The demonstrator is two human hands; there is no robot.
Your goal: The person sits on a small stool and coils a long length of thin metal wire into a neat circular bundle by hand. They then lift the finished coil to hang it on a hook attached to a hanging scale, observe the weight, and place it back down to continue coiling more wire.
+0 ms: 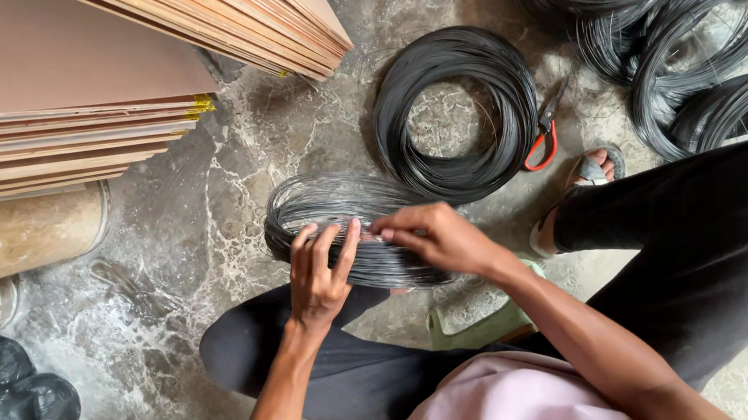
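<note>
Wire bundle [337, 225], dark and thin, lies across the person's lap just above the floor, gripped by both hands. Left hand [321, 281] wraps fingers over the strands; right hand [436, 235] pinches strands at the top. Bundle looks gathered but not visibly tied. Beyond the hands: finished-looking coil [456, 115], red-handled pliers [544, 132], more coils [698, 18] far right; plywood stack [36, 92] left.

The person is wearing a pale pink cotton top [509, 410] and loose black trousers [710, 241], with both forearms showing bare below the sleeves. A grey-strapped sandal [595, 169] is covering one foot, and a light green slipper [478, 327] is showing beneath the trousers.
</note>
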